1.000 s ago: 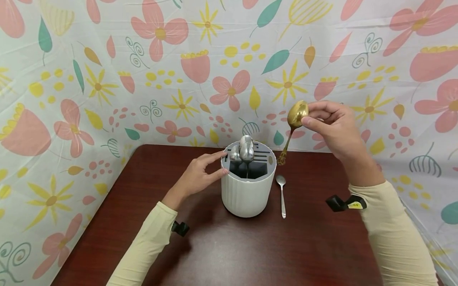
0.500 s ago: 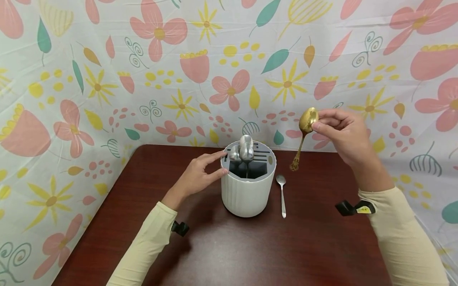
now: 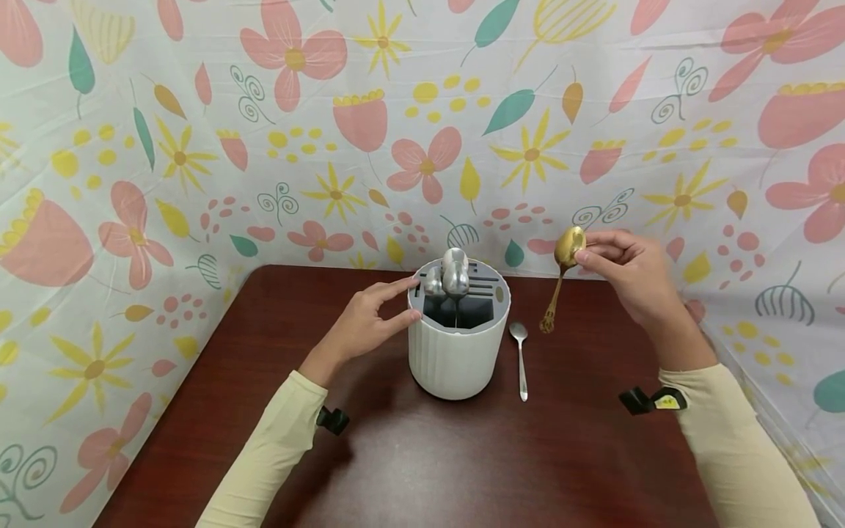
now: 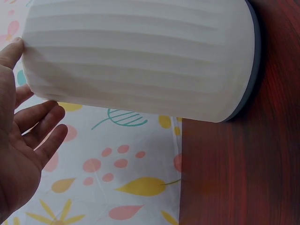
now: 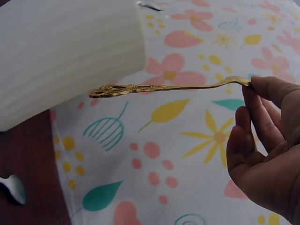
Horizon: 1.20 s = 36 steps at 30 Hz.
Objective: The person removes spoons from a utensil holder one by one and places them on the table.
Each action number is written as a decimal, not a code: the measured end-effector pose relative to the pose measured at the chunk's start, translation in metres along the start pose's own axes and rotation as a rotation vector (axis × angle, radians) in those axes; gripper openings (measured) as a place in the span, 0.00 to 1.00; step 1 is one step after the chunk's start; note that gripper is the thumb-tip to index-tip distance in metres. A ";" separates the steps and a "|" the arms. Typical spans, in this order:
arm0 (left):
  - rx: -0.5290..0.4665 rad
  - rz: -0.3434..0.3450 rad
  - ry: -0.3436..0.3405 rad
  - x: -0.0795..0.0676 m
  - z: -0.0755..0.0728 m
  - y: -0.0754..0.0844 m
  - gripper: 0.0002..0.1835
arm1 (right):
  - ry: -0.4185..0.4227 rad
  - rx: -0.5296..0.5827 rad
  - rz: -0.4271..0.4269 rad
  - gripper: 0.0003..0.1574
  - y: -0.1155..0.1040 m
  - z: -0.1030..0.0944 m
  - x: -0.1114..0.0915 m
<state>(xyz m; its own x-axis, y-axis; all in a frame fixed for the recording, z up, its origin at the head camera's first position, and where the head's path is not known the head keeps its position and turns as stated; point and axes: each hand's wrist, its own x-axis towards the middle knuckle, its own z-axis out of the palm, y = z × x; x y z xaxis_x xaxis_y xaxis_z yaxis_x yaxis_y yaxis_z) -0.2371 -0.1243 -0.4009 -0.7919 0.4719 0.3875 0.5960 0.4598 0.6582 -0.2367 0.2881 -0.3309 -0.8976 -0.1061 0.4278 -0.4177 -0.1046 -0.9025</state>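
Note:
My right hand [image 3: 630, 275] pinches a gold spoon [image 3: 568, 249] by its bowl between thumb and fingers. The ornate handle [image 5: 124, 90] hangs downward, to the right of a white ribbed utensil holder [image 3: 455, 367]. At the holder's left rim, my left hand [image 3: 363, 323] touches with thumb and fingertips, its fingers fairly straight. The holder has a grey slotted top, and silver spoons [image 3: 455, 279] stand in it with bowls up, their handles hidden inside. On the table just right of the holder lies a small silver spoon [image 3: 520, 359], bowl toward the back.
The dark red-brown table [image 3: 422, 462] ends at the back against a white cloth [image 3: 317, 147] printed with flowers and leaves. Black wrist cameras [image 3: 333, 421] sit at both sleeves. The holder's top has an open front compartment [image 3: 475, 314] and narrow slots behind.
My right hand has moved to the right and then lower with the gold spoon, away from the holder's rim. The left hand, the holder and the small spoon have stayed in place.

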 end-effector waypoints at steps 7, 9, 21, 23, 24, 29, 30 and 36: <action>-0.002 0.013 0.010 0.001 0.001 -0.001 0.31 | 0.009 -0.037 0.074 0.12 0.022 -0.010 -0.007; -0.002 0.016 0.013 0.001 0.001 -0.001 0.31 | 0.012 -0.051 0.096 0.13 0.028 -0.013 -0.009; 0.000 0.009 0.009 0.000 0.000 0.000 0.31 | -0.001 -0.210 0.236 0.16 0.054 -0.025 -0.024; -0.001 0.006 0.008 0.000 0.000 0.000 0.31 | 0.001 -0.237 0.253 0.17 0.059 -0.027 -0.026; -0.001 0.005 0.007 0.001 0.000 0.000 0.31 | 0.000 -0.244 0.257 0.18 0.061 -0.028 -0.027; -0.003 -0.001 0.005 0.000 0.000 0.001 0.31 | -0.009 -0.213 0.268 0.19 0.074 -0.034 -0.033; -0.003 -0.002 0.005 0.000 0.000 0.001 0.31 | -0.007 -0.225 0.273 0.19 0.076 -0.035 -0.035; 0.007 0.005 0.011 0.000 0.000 0.001 0.31 | -0.021 -0.284 0.316 0.23 0.086 -0.038 -0.041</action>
<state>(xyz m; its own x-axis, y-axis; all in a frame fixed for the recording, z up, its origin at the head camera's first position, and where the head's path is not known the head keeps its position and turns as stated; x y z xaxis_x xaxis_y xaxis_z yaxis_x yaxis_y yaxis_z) -0.2366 -0.1233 -0.4000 -0.7902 0.4661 0.3980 0.6011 0.4627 0.6516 -0.2410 0.3211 -0.4285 -0.9859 -0.1097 0.1263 -0.1474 0.2129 -0.9659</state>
